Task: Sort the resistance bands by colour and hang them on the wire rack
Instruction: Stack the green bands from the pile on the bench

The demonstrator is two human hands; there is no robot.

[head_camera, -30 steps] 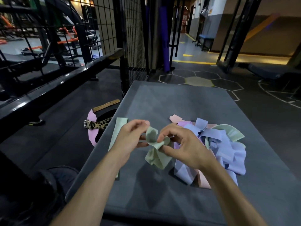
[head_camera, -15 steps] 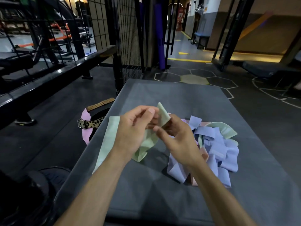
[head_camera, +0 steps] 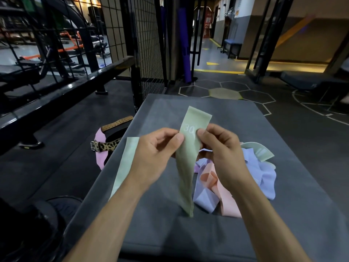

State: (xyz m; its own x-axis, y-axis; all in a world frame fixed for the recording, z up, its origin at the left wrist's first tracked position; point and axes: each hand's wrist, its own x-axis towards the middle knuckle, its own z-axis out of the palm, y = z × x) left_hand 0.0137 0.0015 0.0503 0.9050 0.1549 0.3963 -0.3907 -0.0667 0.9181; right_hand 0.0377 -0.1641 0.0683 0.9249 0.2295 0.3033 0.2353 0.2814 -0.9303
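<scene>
I hold a pale green resistance band (head_camera: pixel 188 163) up above the grey padded bench (head_camera: pixel 283 195). It hangs flat and straight, with white print "30" near its top. My left hand (head_camera: pixel 153 159) pinches its left edge and my right hand (head_camera: pixel 224 157) pinches its right edge. Another pale green band (head_camera: pixel 125 165) lies flat along the bench's left edge. A tangled pile of lilac (head_camera: pixel 264 178), peach (head_camera: pixel 224 193) and green bands sits behind my right hand. The black wire rack (head_camera: pixel 149 44) stands past the bench's far left corner.
A pink and leopard-print lifting belt (head_camera: pixel 103 148) lies on the dark floor left of the bench. A thick black rail (head_camera: pixel 56 91) runs along the left. Black posts and a purple pad (head_camera: pixel 184 44) stand beyond the bench.
The crumpled green band has been pulled open and lifted; it now hangs flat between both hands, higher over the bench than before.
</scene>
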